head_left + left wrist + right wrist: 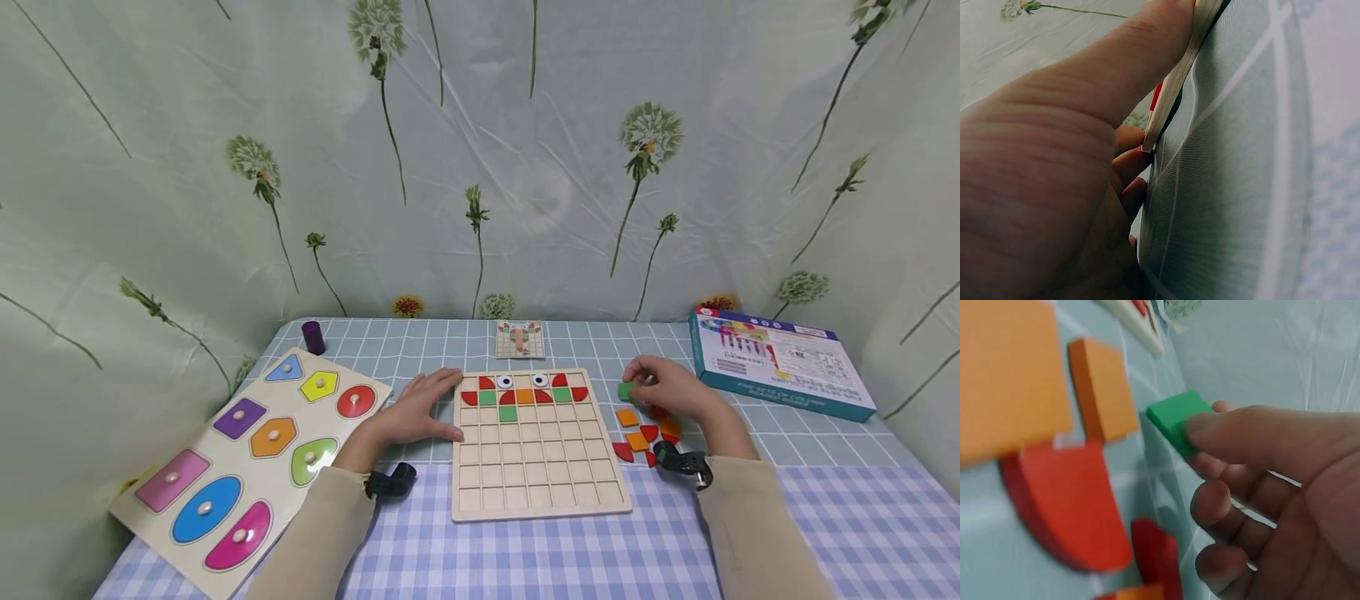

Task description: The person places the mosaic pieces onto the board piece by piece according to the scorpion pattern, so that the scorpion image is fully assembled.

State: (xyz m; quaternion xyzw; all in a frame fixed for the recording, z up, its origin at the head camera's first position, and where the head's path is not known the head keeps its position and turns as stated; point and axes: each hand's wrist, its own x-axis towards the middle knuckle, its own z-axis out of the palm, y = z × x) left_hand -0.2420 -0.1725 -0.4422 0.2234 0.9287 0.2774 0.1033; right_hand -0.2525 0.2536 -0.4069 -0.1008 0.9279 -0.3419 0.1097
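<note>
My right hand pinches a green square tile between thumb and fingers, to the right of the board and above a loose group of tiles. The wooden grid board lies in front of me. Along its top rows sit red quarter-round pieces, green squares, an orange square and two eye tiles. At the board's left edge rests my left hand, fingers spread and fairly straight. In the left wrist view its thumb lies against the board's side, with the other fingers near the corner.
Loose orange tiles and red quarter-rounds lie right of the board. Behind it stands a small pattern card. A knobbed shape puzzle and purple cylinder are at left, a teal-edged box at right.
</note>
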